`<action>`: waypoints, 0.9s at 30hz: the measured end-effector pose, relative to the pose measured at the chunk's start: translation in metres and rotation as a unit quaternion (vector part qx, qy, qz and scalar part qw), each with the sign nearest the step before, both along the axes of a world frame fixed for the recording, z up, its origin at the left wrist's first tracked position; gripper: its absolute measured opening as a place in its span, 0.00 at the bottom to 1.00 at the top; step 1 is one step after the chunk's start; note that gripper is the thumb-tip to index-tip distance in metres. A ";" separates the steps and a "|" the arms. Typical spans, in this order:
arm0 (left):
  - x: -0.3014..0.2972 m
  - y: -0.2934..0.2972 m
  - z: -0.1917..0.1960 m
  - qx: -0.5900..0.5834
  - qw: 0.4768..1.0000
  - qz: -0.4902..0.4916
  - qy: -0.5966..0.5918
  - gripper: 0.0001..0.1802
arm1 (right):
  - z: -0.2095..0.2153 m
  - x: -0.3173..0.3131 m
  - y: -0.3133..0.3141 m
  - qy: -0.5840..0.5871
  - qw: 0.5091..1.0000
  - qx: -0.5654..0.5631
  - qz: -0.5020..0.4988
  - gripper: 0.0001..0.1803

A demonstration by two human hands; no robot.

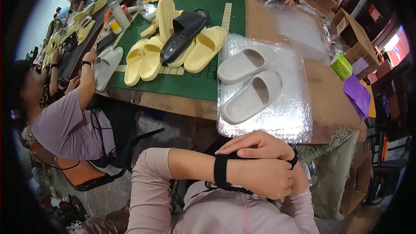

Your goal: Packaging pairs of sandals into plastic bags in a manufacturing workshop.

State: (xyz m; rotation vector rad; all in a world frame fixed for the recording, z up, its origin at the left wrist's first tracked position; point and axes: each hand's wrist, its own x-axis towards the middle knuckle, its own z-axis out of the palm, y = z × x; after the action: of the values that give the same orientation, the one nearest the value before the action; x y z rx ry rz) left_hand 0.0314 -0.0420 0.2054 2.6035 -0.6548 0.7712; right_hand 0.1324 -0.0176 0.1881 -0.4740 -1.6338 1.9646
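Observation:
My forearms are crossed at the table's near edge. My left hand (268,178) is curled into a fist against my right forearm, with no object showing in it. Over my left forearm, my right hand (260,145) lies with its fingers stretched out, holding nothing. Black bands circle both wrists. Just beyond my hands, a pair of light grey slide sandals, the far one (234,70) and the near one (245,104), rests on a stack of clear plastic bags (290,121). Neither hand touches them.
Left of the bags, several yellow slides (206,50) and a black slide (182,39) lie piled on a green mat (173,84). A person in a mauve top (65,123) sits at left, a hand near another grey pair (106,67). Two people work across the table. Cardboard boxes (353,39) stand right.

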 end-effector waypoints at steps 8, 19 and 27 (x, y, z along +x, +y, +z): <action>-0.012 -0.019 0.000 0.083 0.993 -0.012 -0.083 0.11 | 0.013 -0.019 -0.007 0.055 0.989 0.134 0.042 0.21; -0.033 -0.034 0.038 0.269 0.952 -0.099 -0.107 0.11 | 0.019 -0.026 -0.022 0.037 0.999 0.008 0.008 0.20; -0.048 -0.047 0.055 0.292 0.956 -0.017 -0.001 0.14 | 0.011 -0.035 -0.020 0.081 0.987 0.131 0.055 0.17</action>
State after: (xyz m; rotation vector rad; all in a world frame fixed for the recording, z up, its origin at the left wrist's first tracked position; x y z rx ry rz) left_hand -0.0165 -0.0891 0.2600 3.0983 -1.0606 0.6400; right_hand 0.0974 -0.0374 0.1987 -0.1225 -1.8116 1.7767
